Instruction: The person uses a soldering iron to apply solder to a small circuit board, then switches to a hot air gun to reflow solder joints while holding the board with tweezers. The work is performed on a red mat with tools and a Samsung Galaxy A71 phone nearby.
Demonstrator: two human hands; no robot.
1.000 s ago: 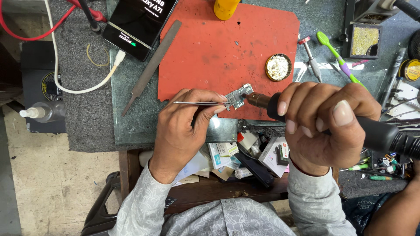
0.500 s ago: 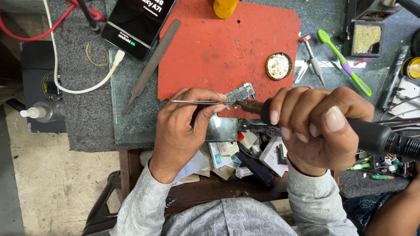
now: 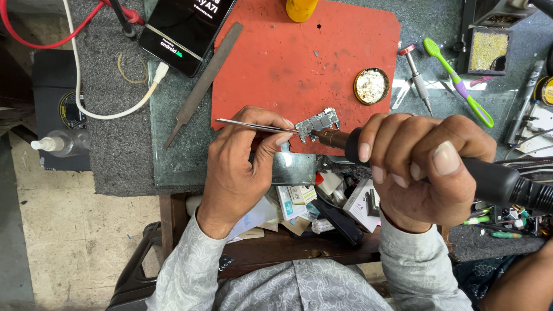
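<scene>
Two hands work at the counter's front edge: left hand [image 3: 239, 167] pinches tweezers [image 3: 253, 126] on the board [image 3: 317, 123]; right hand [image 3: 423, 164], clenching the iron [image 3: 334, 138], has shifted its tip onto it.

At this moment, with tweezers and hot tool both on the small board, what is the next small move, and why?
Probably keep the tweezers steady in the left hand and ease the tool's nozzle, gripped by the right hand, closer over the circuit board. The nozzle points at the board's edge, and the tweezer tips meet the board there on the red mat.
</scene>
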